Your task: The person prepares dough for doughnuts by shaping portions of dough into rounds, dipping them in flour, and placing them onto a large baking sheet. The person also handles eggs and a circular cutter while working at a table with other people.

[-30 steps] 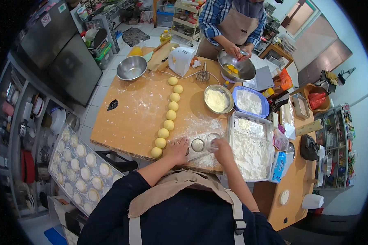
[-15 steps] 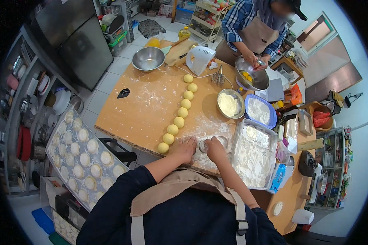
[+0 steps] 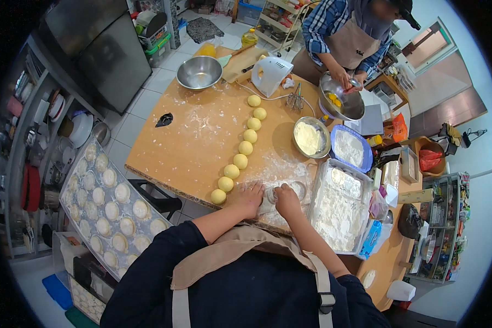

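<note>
My left hand [image 3: 248, 200] lies flat on the floured table edge, fingers stretched out, beside the near end of a row of round yellow dough balls [image 3: 240, 161]. Close to its right, my right hand [image 3: 287, 201] is closed, gripping a pale round cutter [image 3: 270, 195] pressed down on the flour. Its fingers partly cover the cutter, and any dough under it is hidden. Just beyond my right hand sits another ring-shaped piece [image 3: 298, 189]. To the right stands a rectangular tray of flour [image 3: 311, 206].
A tray of floured dough discs [image 3: 106, 240] stands lower left. Farther off are a metal bowl [image 3: 199, 72], a white hand mixer [image 3: 271, 74], a bowl of creamy mixture [image 3: 327, 146] and a blue tub [image 3: 370, 156]. Across the table, a person in plaid sleeves [image 3: 318, 34] works over a bowl with yolks.
The whole view has shifted slightly. Both of my hands stay in nearly the same places, and the cutter under my right hand appears slightly lower or tilted.
</note>
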Demonstrator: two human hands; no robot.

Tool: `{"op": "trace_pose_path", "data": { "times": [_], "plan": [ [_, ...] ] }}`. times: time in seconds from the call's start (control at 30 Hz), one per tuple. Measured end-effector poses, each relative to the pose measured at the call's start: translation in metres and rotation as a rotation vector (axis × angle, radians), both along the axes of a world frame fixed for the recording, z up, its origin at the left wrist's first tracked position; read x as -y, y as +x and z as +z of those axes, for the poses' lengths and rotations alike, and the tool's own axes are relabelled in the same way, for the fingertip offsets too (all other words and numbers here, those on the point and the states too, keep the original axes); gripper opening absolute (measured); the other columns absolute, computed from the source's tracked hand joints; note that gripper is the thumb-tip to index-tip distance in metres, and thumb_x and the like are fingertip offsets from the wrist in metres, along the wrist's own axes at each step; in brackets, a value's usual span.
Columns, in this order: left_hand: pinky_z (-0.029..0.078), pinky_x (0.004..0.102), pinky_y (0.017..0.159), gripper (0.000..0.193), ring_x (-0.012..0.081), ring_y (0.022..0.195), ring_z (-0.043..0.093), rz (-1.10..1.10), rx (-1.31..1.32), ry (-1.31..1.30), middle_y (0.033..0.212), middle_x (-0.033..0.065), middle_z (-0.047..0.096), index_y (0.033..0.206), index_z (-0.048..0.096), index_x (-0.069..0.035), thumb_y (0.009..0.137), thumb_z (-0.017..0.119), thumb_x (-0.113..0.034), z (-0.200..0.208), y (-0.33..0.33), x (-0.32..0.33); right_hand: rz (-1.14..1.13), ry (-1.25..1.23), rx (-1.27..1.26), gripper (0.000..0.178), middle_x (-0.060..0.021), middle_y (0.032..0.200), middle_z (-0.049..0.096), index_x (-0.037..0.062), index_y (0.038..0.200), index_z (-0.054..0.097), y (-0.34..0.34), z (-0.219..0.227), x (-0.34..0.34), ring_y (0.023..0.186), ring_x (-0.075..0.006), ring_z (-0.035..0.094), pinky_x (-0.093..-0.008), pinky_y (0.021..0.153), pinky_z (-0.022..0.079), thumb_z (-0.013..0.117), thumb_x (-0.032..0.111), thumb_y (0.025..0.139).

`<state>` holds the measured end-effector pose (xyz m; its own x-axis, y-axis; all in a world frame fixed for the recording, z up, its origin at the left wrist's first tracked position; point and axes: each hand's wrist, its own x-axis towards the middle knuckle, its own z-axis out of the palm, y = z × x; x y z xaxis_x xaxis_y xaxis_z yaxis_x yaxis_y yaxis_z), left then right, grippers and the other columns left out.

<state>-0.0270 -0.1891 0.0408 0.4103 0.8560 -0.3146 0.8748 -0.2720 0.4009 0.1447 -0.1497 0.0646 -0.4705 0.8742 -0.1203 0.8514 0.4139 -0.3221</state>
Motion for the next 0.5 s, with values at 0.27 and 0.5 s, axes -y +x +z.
{"op": "trace_pose_path", "data": {
  "times": [0.27, 0.5],
  "plan": [
    [0.02, 0.0513, 0.113, 0.108, 0.029, 0.143, 0.019, -0.028, -0.068, -0.173, 0.155, 0.0149, 0.016, 0.147, 0.017, 0.0, 0.067, 0.079, -0.037, 0.033, -0.001, -0.01, -0.01, 0.019, -0.015, 0.02, -0.0217, 0.091, 0.057, 0.0011, 0.088, 0.063, 0.008, -0.01, -0.006, 0.087, -0.0394, 0.059, -0.0456, 0.075, 0.049, 0.055, -0.004, 0.071],
    [0.021, 0.0492, 0.114, 0.108, 0.029, 0.142, 0.019, -0.066, -0.095, -0.105, 0.154, 0.0158, 0.016, 0.147, 0.015, 0.001, 0.069, 0.078, -0.039, 0.02, -0.002, -0.007, -0.074, -0.015, -0.14, 0.033, -0.0196, 0.085, 0.061, 0.0076, 0.097, 0.071, 0.013, 0.022, -0.022, 0.086, -0.0375, 0.06, -0.0449, 0.077, 0.049, 0.059, 0.0, 0.067]
  ]
}}
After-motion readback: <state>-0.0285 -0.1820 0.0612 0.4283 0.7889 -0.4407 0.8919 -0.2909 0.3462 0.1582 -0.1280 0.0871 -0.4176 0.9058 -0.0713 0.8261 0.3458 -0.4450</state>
